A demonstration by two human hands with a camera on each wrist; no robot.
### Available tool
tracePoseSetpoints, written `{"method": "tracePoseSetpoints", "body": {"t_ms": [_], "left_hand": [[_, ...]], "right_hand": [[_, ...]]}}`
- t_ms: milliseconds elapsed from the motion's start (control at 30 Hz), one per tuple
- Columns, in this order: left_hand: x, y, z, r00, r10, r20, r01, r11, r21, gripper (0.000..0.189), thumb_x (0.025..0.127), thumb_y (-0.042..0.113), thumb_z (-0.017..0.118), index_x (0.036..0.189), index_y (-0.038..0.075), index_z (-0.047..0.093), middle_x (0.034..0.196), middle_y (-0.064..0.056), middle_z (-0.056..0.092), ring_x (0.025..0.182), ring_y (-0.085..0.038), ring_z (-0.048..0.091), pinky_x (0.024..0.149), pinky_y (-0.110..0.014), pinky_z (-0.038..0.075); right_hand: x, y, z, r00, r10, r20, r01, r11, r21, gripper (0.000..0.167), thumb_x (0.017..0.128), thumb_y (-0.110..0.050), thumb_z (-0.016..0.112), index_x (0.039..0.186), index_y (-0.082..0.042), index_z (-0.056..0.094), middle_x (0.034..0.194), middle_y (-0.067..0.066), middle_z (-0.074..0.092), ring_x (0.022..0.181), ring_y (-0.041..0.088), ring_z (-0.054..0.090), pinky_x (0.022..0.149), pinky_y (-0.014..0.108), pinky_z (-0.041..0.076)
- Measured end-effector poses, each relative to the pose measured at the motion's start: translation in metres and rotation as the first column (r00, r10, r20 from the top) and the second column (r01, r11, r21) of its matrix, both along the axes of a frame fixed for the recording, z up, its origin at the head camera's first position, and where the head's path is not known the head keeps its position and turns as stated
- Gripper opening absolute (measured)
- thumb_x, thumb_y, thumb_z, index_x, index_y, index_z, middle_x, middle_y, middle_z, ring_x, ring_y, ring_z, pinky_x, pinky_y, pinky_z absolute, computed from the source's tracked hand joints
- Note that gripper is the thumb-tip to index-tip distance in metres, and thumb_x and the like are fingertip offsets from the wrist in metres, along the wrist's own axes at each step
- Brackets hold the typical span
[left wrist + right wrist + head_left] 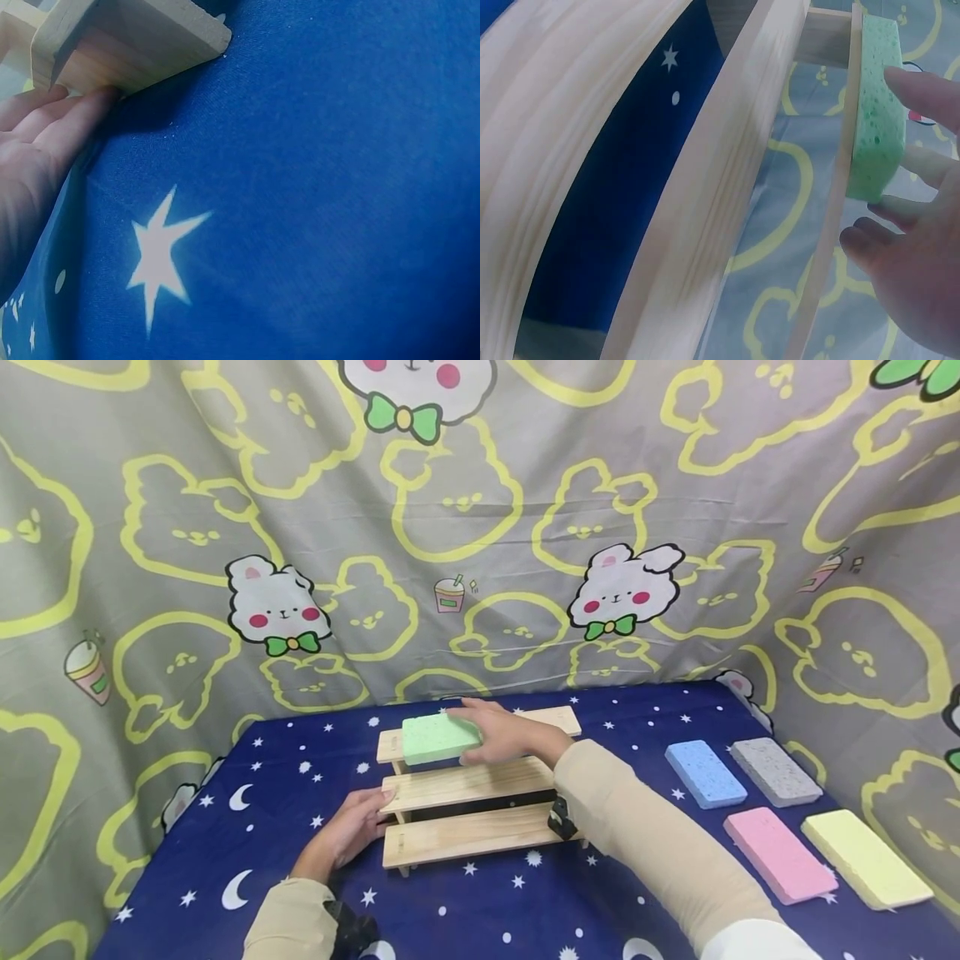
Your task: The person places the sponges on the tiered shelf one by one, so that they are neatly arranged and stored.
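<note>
1. Sponge (439,739), pale green and speckled with pores, is at the top tier (553,719) of a wooden rack (483,836), toward the left end.
2. Right hand (501,733): it grips the sponge by its right end, fingers curled about that end. From the right wrist, the sponge sits right against the board, with fingertips at its outer face and near end.
3. Left hand (352,827): it holds the left end of the middle tier (472,783); seen from the left wrist, several fingers reach the board from below, near a support.
4. The hands are apart from each other, the right one higher and farther back.
5. The rack stands upright on the desk (412,918), its three boards rising toward the back. The desk has a dark blue cover with white stars, moons and dots.
6. Four more sponges lie flat on the desk, well to the right of the rack: blue sponge (706,774) and grey sponge (777,772) behind, pink sponge (780,855) and yellow sponge (867,860) in front.
7. Both arms wear beige sleeves (652,839), with a black device (561,820) at each wrist.
8. Behind the desk hangs a grey curtain (517,660) printed with yellow outlines and white rabbits.
</note>
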State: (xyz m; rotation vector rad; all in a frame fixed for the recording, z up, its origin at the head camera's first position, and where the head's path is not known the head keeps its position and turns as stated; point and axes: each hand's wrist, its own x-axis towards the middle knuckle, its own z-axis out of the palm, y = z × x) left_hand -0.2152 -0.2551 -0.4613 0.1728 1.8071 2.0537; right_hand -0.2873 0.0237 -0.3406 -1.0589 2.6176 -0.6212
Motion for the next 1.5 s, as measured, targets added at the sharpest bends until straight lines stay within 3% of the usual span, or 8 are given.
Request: {"method": "tracePoseSetpoints", "body": {"t_ms": [500,933,1200,1500], "left_hand": [[-0.001,0.002,-0.001,1.0,-0.007,0.007,0.007,1.0,-0.004,0.058,0.098,0.019,0.044,0.136,-0.02,0.025,0.115,-0.007,0.063,0.106,-0.011,0.059,0.092,-0.036,0.049],[-0.001,0.001,-0.001,1.0,0.016,0.013,-0.016,1.0,-0.026,0.057,0.098,0.019,0.045,0.137,-0.018,0.026,0.116,-0.008,0.062,0.105,-0.01,0.059,0.09,-0.036,0.05],[-0.001,-0.001,0.0,1.0,0.008,0.014,-0.008,1.0,-0.009,0.054,0.099,0.017,0.042,0.136,-0.019,0.025,0.113,-0.005,0.062,0.104,-0.01,0.059,0.089,-0.035,0.05],[-0.002,-0.001,0.0,1.0,0.001,0.007,-0.001,1.0,-0.011,0.055,0.099,0.018,0.042,0.136,-0.019,0.026,0.114,-0.006,0.062,0.105,-0.011,0.059,0.09,-0.036,0.05]], "right_hand": [[0.005,0.058,-0.002,0.989,-0.147,-0.003,0.147,0.988,-0.035,0.076,0.089,-0.039,0.061,0.15,-0.014,0.023,0.155,0.014,0.019,0.143,0.032,0.016,0.113,0.052,0.02],[0.005,0.106,-0.011,0.971,-0.235,-0.046,0.229,0.967,-0.111,0.073,0.09,-0.035,0.061,0.148,-0.007,0.027,0.151,0.018,0.028,0.138,0.037,0.026,0.109,0.055,0.026],[0.005,0.132,-0.02,0.931,-0.355,-0.09,0.344,0.932,-0.115,0.073,0.09,-0.036,0.06,0.146,-0.002,0.029,0.147,0.024,0.031,0.135,0.043,0.029,0.106,0.06,0.026],[0.009,0.164,-0.031,0.871,-0.489,-0.045,0.482,0.869,-0.113,0.077,0.09,-0.041,0.059,0.147,0.0,0.026,0.146,0.029,0.029,0.134,0.048,0.026,0.104,0.062,0.028]]}}
